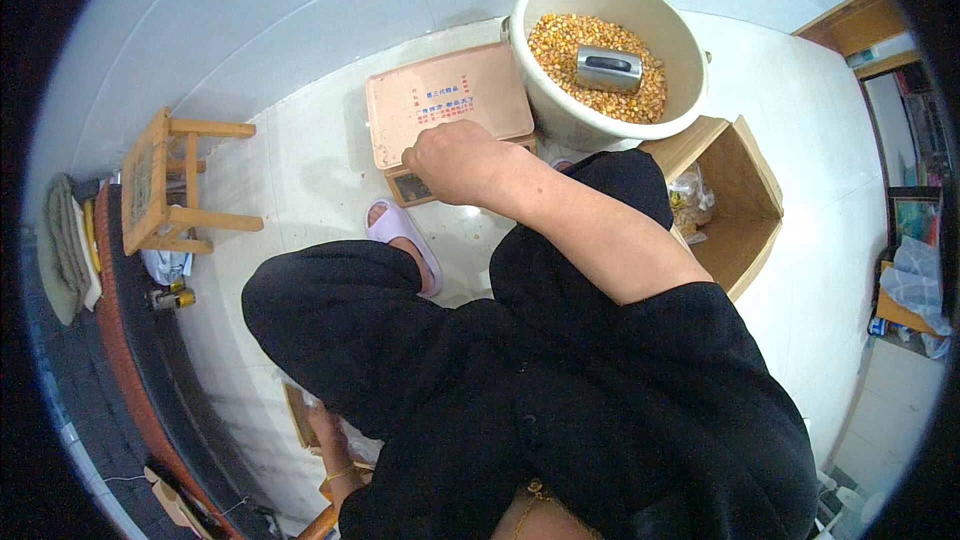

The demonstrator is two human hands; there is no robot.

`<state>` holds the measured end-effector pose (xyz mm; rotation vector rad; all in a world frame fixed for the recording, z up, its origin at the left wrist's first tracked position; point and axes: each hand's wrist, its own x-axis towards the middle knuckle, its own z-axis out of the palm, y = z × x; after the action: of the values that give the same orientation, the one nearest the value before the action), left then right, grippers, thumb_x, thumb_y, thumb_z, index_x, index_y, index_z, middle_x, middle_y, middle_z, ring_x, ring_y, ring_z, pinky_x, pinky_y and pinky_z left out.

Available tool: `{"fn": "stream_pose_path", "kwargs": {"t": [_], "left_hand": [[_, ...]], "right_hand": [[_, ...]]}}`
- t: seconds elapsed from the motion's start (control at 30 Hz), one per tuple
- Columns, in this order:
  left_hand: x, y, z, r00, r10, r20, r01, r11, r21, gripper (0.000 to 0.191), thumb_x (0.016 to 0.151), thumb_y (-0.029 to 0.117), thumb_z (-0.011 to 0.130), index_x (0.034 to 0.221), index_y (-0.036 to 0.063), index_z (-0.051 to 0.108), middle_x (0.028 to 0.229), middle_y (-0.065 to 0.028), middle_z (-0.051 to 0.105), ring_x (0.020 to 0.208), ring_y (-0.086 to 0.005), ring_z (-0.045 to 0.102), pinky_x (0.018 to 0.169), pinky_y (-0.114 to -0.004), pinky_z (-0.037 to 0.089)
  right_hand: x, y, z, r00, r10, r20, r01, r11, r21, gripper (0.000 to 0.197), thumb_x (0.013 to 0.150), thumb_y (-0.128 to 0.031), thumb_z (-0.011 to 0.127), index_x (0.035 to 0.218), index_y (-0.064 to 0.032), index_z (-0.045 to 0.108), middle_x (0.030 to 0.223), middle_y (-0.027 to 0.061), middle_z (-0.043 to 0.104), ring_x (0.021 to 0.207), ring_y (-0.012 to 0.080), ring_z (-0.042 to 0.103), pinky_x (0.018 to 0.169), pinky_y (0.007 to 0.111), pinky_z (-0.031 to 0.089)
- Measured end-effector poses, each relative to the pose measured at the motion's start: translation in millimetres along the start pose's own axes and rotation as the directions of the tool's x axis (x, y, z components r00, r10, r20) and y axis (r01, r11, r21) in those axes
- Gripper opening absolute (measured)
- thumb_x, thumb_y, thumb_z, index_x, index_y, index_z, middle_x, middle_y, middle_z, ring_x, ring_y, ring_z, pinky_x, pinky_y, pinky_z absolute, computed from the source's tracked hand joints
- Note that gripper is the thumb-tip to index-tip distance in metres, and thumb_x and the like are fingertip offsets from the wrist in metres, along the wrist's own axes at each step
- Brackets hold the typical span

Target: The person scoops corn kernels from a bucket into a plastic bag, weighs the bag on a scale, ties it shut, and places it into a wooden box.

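Observation:
My right hand (454, 161) is at the front edge of an electronic weighing scale (450, 101), its curled fingers over the control panel. The scale has a flat pinkish platform that bears printed writing, and a small dark display (410, 187) shows beside my fingers. Against the scale's right side stands a large cream plastic bucket (690, 101) of dried corn kernels (562, 37). A metal scoop (609, 68) lies on the kernels. Down at the lower left, my left hand (321, 420) reaches into a cardboard box (297, 409) with clear plastic in it; its fingers are mostly hidden.
An open cardboard box (739, 199) holding filled plastic bags (691, 199) stands right of my legs. A wooden stool (150, 180) is at the left, near a dark bench-like seat (142, 345). The tiled wall (300, 22) rises behind the scale. A few kernels lie on the floor.

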<state>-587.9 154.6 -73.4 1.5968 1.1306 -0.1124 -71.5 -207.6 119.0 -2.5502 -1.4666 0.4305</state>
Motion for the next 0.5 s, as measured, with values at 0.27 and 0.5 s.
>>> {"fn": "stream_pose_path", "kwargs": {"t": [0.27,0.5], "left_hand": [[-23,-3,3,0.936,-0.261,-0.237,0.137,0.888,-0.439,0.022,0.093,0.029,0.054,0.107,0.0115,0.056,0.079,-0.0019,0.055,0.064,-0.0174,0.054,0.057,-0.032,0.046],[-42,32,3,0.973,0.067,-0.222,-0.135,0.941,-0.309,0.031,0.095,0.024,0.046,0.117,0.0036,0.055,0.105,-0.0091,0.060,0.092,-0.0218,0.058,0.079,-0.034,0.048]], "right_hand": [[-5,0,-2,0.999,0.018,0.034,-0.018,1.000,0.000,0.022,0.081,-0.007,0.057,0.100,-0.0008,0.066,0.090,0.0182,0.069,0.087,0.0304,0.069,0.072,0.040,0.055],[-7,-1,-3,0.999,0.017,0.049,-0.018,1.000,0.007,0.023,0.082,-0.008,0.057,0.101,-0.0006,0.066,0.089,0.0183,0.069,0.086,0.0308,0.069,0.072,0.041,0.055]]}}
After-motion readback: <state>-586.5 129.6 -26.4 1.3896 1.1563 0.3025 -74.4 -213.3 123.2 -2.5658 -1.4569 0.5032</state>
